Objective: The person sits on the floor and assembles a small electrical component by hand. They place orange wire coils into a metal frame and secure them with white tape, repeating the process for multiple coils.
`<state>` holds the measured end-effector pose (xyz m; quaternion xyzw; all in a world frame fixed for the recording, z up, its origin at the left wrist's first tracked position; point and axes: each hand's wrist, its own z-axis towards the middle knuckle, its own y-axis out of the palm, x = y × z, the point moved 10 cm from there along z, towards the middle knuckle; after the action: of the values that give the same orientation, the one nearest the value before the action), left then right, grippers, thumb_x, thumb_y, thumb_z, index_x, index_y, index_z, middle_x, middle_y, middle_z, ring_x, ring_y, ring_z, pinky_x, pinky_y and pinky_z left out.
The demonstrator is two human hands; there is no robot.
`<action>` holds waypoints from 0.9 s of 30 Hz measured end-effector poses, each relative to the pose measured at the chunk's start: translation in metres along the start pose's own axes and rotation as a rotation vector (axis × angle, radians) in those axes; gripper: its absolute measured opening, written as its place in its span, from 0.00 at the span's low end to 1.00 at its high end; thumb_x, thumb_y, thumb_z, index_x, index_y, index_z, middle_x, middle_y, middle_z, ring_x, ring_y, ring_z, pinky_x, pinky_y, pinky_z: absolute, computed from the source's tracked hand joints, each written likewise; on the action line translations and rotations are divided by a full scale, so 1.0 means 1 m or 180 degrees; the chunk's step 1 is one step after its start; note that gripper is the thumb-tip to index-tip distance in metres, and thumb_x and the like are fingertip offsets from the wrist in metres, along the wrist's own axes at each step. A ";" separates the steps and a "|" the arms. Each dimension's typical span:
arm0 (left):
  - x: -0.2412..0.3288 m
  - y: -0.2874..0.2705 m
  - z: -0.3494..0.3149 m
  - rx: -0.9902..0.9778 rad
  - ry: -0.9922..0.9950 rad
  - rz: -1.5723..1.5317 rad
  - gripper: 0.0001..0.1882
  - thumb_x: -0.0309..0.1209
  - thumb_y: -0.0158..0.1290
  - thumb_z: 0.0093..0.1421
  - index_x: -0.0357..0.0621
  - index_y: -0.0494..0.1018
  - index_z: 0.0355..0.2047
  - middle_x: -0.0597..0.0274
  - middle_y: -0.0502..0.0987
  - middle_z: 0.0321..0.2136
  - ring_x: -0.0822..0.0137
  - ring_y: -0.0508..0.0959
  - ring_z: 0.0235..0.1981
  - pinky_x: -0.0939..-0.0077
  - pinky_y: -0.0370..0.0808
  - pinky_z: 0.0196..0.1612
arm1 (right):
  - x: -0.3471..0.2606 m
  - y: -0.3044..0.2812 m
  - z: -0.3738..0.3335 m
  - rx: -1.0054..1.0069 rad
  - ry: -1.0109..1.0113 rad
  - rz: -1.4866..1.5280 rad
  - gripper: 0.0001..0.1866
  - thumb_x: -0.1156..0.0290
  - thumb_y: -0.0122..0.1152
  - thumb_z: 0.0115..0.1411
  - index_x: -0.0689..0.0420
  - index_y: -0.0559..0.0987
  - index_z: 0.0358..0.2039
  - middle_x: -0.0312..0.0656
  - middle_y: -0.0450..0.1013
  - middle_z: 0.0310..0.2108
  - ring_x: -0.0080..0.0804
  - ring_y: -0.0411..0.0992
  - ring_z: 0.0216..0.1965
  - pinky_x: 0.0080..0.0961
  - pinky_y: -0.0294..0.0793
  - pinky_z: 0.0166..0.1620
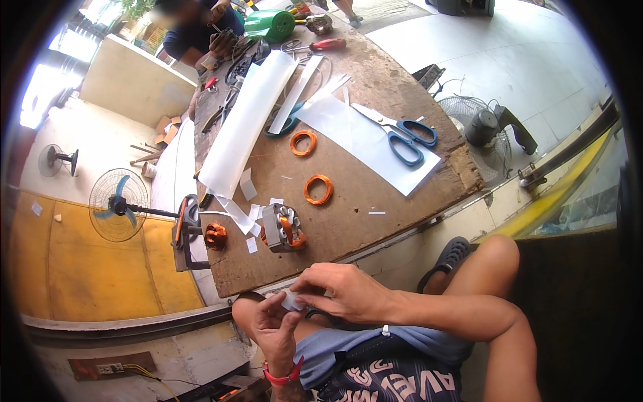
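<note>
Dark shirt [355, 382] below, left hand [275, 329] and right hand [348, 292] pinch a white slip [292, 301] by a scuffed wooden table [365, 234], fans [120, 205] beyond.

The handheld slip [292, 301] is translucent white, the wristband [285, 376] red, the wire coil [329, 187] copper-orange, the stator core [271, 231] grey, the blue-handled scissors [387, 123] silver-bladed, the surface [348, 228] mottled brown, and the garment [402, 382] black with pale lettering.
</note>
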<state>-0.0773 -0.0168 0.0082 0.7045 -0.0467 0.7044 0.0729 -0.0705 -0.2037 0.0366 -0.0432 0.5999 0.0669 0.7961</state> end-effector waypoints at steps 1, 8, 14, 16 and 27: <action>-0.003 0.002 0.000 -0.0108 -0.0101 0.0046 0.21 0.24 0.65 0.66 0.41 0.71 0.56 0.63 0.79 0.42 0.72 0.81 0.39 0.76 0.81 0.43 | 0.005 0.000 -0.002 -0.0032 0.0117 -0.0040 0.12 0.69 0.68 0.65 0.62 0.80 0.45 0.51 0.79 0.38 0.50 0.80 0.41 0.40 0.80 0.45; 0.010 -0.040 0.045 0.0390 0.0274 0.0821 0.18 0.23 0.60 0.70 0.40 0.70 0.58 0.58 0.82 0.44 0.70 0.82 0.43 0.75 0.81 0.48 | 0.009 -0.034 0.007 0.0527 -0.0452 -0.2027 0.25 0.52 0.74 0.60 0.56 0.81 0.50 0.43 0.75 0.43 0.41 0.74 0.46 0.37 0.72 0.51; -0.014 -0.038 0.120 0.0066 0.0347 0.0753 0.15 0.20 0.56 0.71 0.41 0.69 0.56 0.56 0.83 0.45 0.69 0.82 0.47 0.76 0.79 0.50 | 0.028 -0.031 0.030 0.0579 -0.0310 -0.2768 0.30 0.44 0.74 0.57 0.53 0.81 0.51 0.40 0.72 0.45 0.38 0.70 0.50 0.38 0.68 0.55; -0.019 -0.028 0.130 -0.0226 0.0424 0.0679 0.15 0.20 0.56 0.72 0.42 0.67 0.56 0.56 0.82 0.47 0.70 0.81 0.49 0.77 0.77 0.52 | 0.031 -0.029 0.034 0.0585 -0.0270 -0.2868 0.28 0.45 0.74 0.57 0.52 0.81 0.50 0.40 0.72 0.44 0.38 0.70 0.50 0.37 0.68 0.55; -0.023 -0.008 0.134 -0.0644 0.0438 0.0967 0.19 0.13 0.54 0.66 0.37 0.71 0.56 0.62 0.81 0.47 0.74 0.80 0.49 0.78 0.78 0.53 | 0.033 -0.031 0.038 0.0605 -0.0191 -0.2920 0.20 0.57 0.74 0.57 0.53 0.82 0.45 0.39 0.72 0.44 0.36 0.70 0.50 0.35 0.67 0.55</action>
<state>0.0565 -0.0323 -0.0146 0.6286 -0.2180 0.7456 0.0393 -0.0209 -0.2264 0.0147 -0.2289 0.4990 -0.3460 0.7608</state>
